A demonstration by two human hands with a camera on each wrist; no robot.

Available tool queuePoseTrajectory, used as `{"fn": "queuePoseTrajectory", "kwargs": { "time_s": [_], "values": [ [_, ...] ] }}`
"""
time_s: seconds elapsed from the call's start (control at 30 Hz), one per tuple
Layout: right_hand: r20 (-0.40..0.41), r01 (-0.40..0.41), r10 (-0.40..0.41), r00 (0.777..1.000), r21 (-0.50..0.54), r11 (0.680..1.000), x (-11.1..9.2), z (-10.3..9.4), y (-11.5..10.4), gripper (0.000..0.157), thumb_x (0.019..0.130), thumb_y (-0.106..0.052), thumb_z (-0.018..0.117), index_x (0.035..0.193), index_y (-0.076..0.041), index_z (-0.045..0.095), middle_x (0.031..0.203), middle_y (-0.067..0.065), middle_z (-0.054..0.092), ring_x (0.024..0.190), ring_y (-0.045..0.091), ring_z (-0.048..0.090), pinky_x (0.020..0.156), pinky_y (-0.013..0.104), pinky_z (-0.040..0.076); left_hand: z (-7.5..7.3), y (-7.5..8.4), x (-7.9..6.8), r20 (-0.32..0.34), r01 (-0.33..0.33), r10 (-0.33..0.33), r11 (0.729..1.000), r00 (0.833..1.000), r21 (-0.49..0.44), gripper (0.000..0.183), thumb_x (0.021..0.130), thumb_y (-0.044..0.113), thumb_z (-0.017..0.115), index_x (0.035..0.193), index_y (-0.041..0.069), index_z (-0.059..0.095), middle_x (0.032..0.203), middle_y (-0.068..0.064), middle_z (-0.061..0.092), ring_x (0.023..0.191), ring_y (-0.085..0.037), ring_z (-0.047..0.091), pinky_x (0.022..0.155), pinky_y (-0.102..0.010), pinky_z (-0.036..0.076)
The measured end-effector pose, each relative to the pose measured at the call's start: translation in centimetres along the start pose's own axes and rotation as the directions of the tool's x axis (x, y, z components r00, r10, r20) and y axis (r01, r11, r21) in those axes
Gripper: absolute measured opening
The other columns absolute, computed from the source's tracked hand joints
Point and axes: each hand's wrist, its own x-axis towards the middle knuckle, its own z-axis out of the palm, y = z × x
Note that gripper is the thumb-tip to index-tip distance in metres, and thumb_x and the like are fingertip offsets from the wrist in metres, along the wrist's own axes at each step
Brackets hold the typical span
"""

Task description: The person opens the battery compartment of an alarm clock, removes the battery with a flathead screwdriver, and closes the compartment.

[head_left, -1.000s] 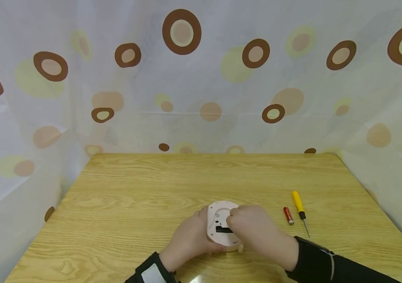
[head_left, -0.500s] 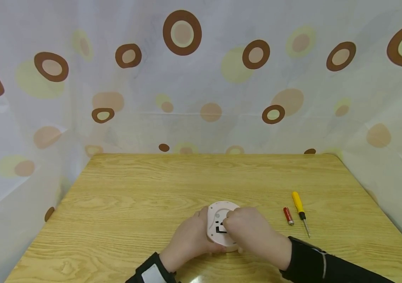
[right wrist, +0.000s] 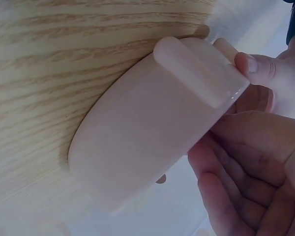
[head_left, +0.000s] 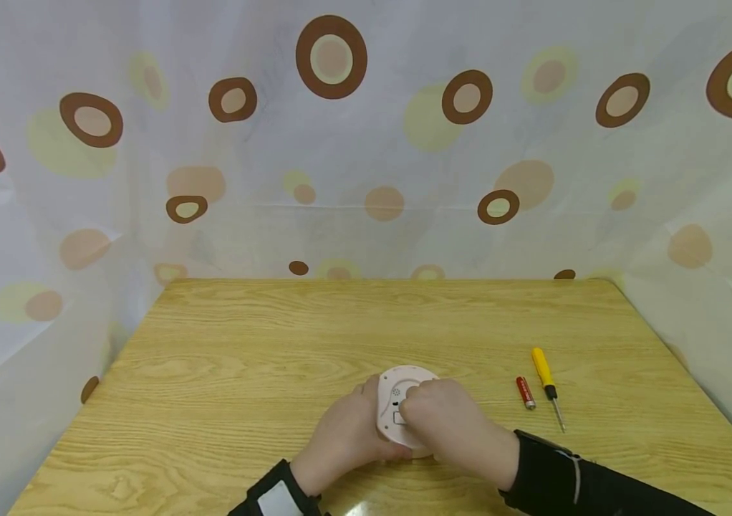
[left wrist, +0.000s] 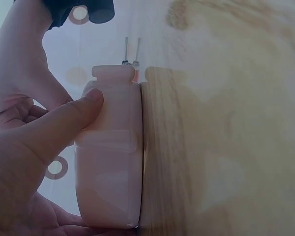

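A pale pink round alarm clock (head_left: 388,403) lies back up on the table, its face hidden. My left hand (head_left: 352,427) grips it along the left side, with the thumb (left wrist: 83,112) against the side wall in the left wrist view. Over the clock's back, my right hand (head_left: 448,421) has curled fingers. Its fingertips are at the battery cover (head_left: 399,417), partly hidden in the head view. The cover lies over the battery compartment, with only a thin dark outline showing. In the right wrist view, thumb and fingers meet at the back edge of the clock (right wrist: 137,128).
To the right lie a red battery (head_left: 525,393) and a screwdriver (head_left: 544,373) with a yellow handle, its tip toward me. A wooden table (head_left: 263,337) bears everything, and a patterned curtain (head_left: 366,143) hangs behind it.
My right hand has shifted left across the clock's back, bringing the cover over the black battery compartment, whose dark opening has shrunk to an outline. The left hand stays in place.
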Motion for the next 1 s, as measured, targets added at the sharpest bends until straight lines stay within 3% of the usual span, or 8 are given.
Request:
{"fn": "queuePoseTrajectory", "kwargs": {
  "time_s": [0.47,1.0],
  "values": [
    [-0.025,-0.039,0.041,0.999,0.081,0.996,0.36,0.38,-0.13,0.030,0.084,-0.025,0.087,0.066,-0.019,0.065,0.062,-0.007,0.060,0.055,0.003,0.043,0.049,0.024,0.042,-0.07,-0.02,0.07,0.000,-0.005,0.005,1.000,1.000,-0.019,0.098,0.065,0.051,0.100,0.141,0.009,0.055,0.123,-0.004,0.072,0.107,-0.017,0.070,0.086,-0.032,0.057],
    [-0.038,-0.033,0.037,0.999,0.099,0.995,0.22,0.59,-0.21,0.027,0.082,-0.019,0.087,0.066,-0.018,0.065,0.063,-0.006,0.061,0.056,0.003,0.049,0.053,0.026,0.047,-0.01,0.19,0.00,-0.009,-0.002,0.002,1.000,1.000,0.002,0.101,0.064,0.052,0.099,0.142,0.006,0.054,0.122,-0.007,0.072,0.106,-0.020,0.071,0.084,-0.033,0.058]
  ]
}}
